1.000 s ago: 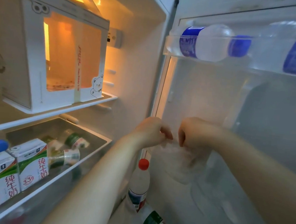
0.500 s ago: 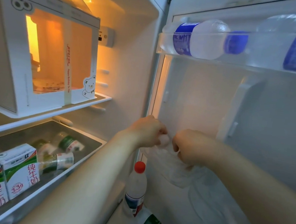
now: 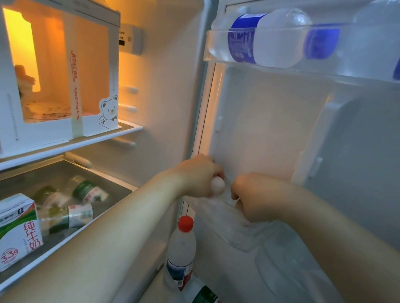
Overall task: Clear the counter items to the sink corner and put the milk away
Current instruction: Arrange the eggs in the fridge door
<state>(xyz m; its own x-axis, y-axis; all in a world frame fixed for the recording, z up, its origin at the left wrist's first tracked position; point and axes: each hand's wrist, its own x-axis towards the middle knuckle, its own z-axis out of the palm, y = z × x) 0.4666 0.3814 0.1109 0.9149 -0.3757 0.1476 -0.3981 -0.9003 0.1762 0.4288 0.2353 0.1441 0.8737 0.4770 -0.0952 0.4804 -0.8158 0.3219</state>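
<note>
At the fridge door (image 3: 270, 134), the left hand (image 3: 196, 175) curls round a pale round thing (image 3: 217, 186) (an egg, perhaps) and the right hand (image 3: 251, 196) pinches a clear bag (image 3: 226, 218). Milk cartons (image 3: 10, 232) stand upright at 8 o'clock, nearer the left.

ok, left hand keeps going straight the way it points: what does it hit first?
Most likely the inner door panel. The left hand, gripping a pale round item, points at it with nothing visible between, though depth is unclear.
</note>
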